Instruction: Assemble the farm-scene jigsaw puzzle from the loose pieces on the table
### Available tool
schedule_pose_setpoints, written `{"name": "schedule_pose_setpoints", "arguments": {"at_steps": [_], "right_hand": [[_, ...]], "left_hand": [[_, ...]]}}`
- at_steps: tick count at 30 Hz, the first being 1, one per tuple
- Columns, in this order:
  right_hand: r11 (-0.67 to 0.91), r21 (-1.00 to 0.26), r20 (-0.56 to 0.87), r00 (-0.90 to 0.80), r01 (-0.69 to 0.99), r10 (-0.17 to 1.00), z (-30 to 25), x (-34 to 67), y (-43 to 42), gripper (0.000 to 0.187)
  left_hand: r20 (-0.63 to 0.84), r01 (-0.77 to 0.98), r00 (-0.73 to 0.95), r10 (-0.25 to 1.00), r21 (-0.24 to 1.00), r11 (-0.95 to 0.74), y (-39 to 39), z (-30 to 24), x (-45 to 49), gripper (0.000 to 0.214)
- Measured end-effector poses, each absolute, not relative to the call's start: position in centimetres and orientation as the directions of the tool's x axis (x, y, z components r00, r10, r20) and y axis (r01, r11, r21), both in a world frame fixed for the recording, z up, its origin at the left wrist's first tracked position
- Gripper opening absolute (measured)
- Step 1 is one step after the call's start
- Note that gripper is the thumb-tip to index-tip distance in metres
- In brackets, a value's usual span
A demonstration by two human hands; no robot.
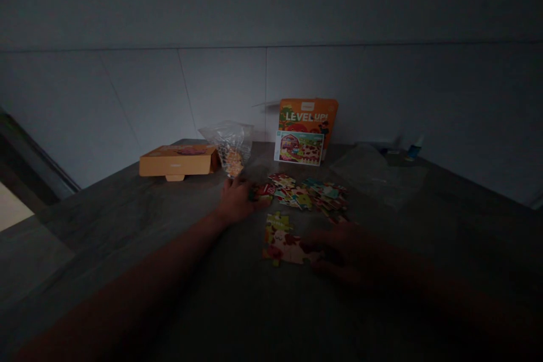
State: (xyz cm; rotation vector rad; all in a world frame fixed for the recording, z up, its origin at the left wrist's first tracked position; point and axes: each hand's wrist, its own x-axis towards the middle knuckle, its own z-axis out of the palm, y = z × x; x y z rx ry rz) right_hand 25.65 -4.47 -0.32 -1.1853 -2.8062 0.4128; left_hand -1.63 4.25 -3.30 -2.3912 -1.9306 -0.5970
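In the dim head view, my left hand (238, 201) is at the left edge of a heap of loose jigsaw puzzle pieces (294, 195). Its fingers are apart and reach toward a red and green piece; no firm grip shows. Nearer to me lies a small joined section of puzzle (278, 240) with a cow's face on green and orange. My right hand (345, 251), dark and slightly blurred, is at the section's right end. Its thumb and index finger are on either side of a pinkish puzzle piece (311, 257) there. Shadow hides its other fingers.
An orange box (178, 161) lies at the left beside a clear bag (231, 147) of pieces. An orange "LEVEL UP!" box (307, 116) stands against the wall behind a farm picture card (299, 148). Clear plastic (377, 172) and a small bottle (414, 149) are at the right.
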Motion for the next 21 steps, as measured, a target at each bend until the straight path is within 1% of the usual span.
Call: {"name": "schedule_pose_setpoints", "arguments": {"at_steps": [3,6,12,17,21], "right_hand": [[0.679,-0.291,-0.041,-0.718,0.674,0.695,-0.21,25.66,-4.46,0.034],[0.664,-0.301,-0.048,-0.706,0.685,0.707,-0.16,25.71,-4.47,0.034],[0.661,-0.312,-0.037,-0.704,0.682,0.709,-0.66,25.85,-4.19,0.033],[0.646,-0.317,-0.052,-0.693,0.694,0.719,-0.52,25.87,-4.31,0.033],[0.637,-0.306,-0.071,-0.685,0.707,0.726,-0.25,25.88,-4.41,0.035]], "left_hand": [[0.251,0.954,0.118,0.961,0.240,-0.180,4.17,-3.53,-1.50,0.066],[0.231,0.951,0.109,0.967,0.259,-0.170,3.98,-3.38,-1.42,0.060],[0.240,0.945,0.094,0.966,0.283,-0.163,3.92,-3.20,-1.38,0.049],[0.267,0.936,0.090,0.960,0.305,-0.172,3.98,-3.36,-1.27,0.050],[0.296,0.924,0.072,0.953,0.341,-0.175,3.90,-2.92,-1.23,0.039]]}}
